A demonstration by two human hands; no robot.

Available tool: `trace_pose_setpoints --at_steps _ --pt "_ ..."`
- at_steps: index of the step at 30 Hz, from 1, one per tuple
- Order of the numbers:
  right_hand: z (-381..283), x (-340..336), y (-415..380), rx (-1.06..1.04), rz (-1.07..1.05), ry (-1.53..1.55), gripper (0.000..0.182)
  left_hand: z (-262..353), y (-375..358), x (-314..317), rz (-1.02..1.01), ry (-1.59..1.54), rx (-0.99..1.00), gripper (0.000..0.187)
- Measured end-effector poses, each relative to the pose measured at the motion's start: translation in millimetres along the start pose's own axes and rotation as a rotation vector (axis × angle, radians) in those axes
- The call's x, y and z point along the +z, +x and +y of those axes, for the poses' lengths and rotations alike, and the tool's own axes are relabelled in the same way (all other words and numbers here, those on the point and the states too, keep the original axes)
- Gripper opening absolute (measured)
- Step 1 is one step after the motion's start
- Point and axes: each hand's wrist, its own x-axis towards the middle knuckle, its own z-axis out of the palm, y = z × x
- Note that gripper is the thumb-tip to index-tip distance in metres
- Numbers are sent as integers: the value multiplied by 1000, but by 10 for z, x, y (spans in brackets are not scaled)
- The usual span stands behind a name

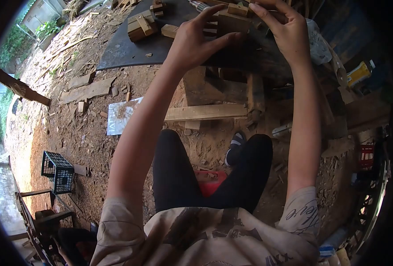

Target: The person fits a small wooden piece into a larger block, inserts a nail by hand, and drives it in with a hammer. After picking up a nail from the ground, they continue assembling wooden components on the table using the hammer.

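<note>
From where I steer, the left hand [191, 43] has its thumb and fingers apart, astride a wooden block [233, 23]; I can't tell whether they press on it. The right hand [289, 33] comes in at the block's 2 o'clock, its thumb beside a small wooden piece [238, 9] on top, but the frame cuts off its fingers, so I can't tell if they pinch. The block lies on the dark table [130, 55], at the top of my view. I'd judge it stiff and fairly light, dry rather than slippery, and hard to break; I'd take it across its long sides, and the small piece by its edges, since it may be loose. Farther out, a squat block [136, 33] bearing a strip [144, 25] sits at 9 o'clock, a plastic bag [319, 46] between 3 and 4, and a plank [205, 112] below the table toward 6.
</note>
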Motion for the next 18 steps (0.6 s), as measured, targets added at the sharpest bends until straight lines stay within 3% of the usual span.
trace_pose_setpoints --at_steps 2,8,11,14,18 --pt "-113 -29 -16 120 -22 -58 18 10 -7 15 28 32 17 80" --pt "-66 -62 -29 74 -49 -30 21 -17 3 -26 -61 -106 -46 80" --pt "-92 -59 -20 69 -58 -77 23 -259 -11 107 132 98 138 76" --pt "-222 -89 58 173 -42 -77 24 -271 -1 127 170 119 189 77" --pt "-350 -112 204 6 -35 -158 23 -295 -10 129 140 45 152 77"
